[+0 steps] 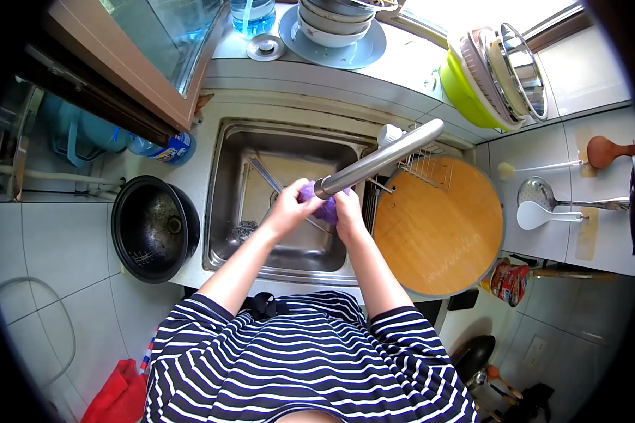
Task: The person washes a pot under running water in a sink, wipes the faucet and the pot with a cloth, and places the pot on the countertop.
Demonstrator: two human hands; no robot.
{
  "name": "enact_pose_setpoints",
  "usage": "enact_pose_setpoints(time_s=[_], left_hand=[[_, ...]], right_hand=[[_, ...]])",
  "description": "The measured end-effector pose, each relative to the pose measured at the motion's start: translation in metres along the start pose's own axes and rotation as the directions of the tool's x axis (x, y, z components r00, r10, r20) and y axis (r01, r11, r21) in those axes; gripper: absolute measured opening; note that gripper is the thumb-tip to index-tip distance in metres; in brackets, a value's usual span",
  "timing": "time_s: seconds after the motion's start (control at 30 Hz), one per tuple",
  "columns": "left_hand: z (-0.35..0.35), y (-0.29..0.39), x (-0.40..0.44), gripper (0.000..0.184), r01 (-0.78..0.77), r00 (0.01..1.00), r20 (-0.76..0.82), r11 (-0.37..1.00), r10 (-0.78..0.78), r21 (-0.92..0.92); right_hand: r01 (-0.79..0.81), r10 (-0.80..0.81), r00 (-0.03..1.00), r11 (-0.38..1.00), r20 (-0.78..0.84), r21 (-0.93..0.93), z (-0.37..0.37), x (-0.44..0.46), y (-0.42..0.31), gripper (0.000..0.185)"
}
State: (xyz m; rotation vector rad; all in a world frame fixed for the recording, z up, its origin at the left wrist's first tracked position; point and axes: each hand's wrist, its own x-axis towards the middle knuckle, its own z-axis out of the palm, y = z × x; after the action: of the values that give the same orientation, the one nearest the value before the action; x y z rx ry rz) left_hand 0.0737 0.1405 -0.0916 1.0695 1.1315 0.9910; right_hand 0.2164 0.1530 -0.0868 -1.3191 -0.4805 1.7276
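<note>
Both my hands hold a purple cloth (326,211) over the sink (331,261), under the end of the metal faucet (381,156). My left hand (289,210) is closed on the cloth's left side, and my right hand (348,211) grips its right side. The faucet's tip hides part of the cloth. Below my hands, chopsticks (264,173) lie slanted in the basin. A steel wool scrubber (244,231) rests at the basin's lower left.
A black pot (155,229) stands left of the sink, a round wooden board (437,233) right of it. Behind are stacked bowls (335,32) on a plate and a green basin (466,95). Utensils, including a white rice paddle (536,216), hang at the right.
</note>
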Motion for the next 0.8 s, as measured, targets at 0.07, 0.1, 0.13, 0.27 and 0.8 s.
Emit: enact_pose_setpoints(time_s=[0.07,0.1,0.13,0.27,0.8], left_hand=[[0.028,0.014,-0.011,0.022,-0.172,0.985,-0.002,0.97,0.175,0.171],[0.037,0.026,-0.014,0.024,-0.268,0.963,0.063,0.905,0.262,0.33],[0.044,0.038,-0.016,0.026,-0.36,0.932,0.142,0.805,0.333,0.472],[0.039,0.01,0.007,0.028,-0.277,0.871,-0.213,0.8,0.443,0.531],[-0.001,-0.009,-0.005,0.025,0.016,0.998,0.064,0.987,-0.006,-0.159]], right_hand=[[-0.098,0.101,0.995,0.985,-0.013,0.144,-0.018,0.028,0.036,0.021],[-0.195,0.146,0.971,0.94,0.187,0.28,-0.045,0.054,0.067,0.024],[-0.104,0.051,0.986,0.928,0.156,0.357,-0.02,0.027,0.055,0.027],[-0.229,0.268,0.95,0.947,-0.16,0.226,0.027,-0.009,0.02,0.031],[0.033,-0.039,0.994,0.997,0.102,0.064,0.01,-0.014,-0.017,0.025]])
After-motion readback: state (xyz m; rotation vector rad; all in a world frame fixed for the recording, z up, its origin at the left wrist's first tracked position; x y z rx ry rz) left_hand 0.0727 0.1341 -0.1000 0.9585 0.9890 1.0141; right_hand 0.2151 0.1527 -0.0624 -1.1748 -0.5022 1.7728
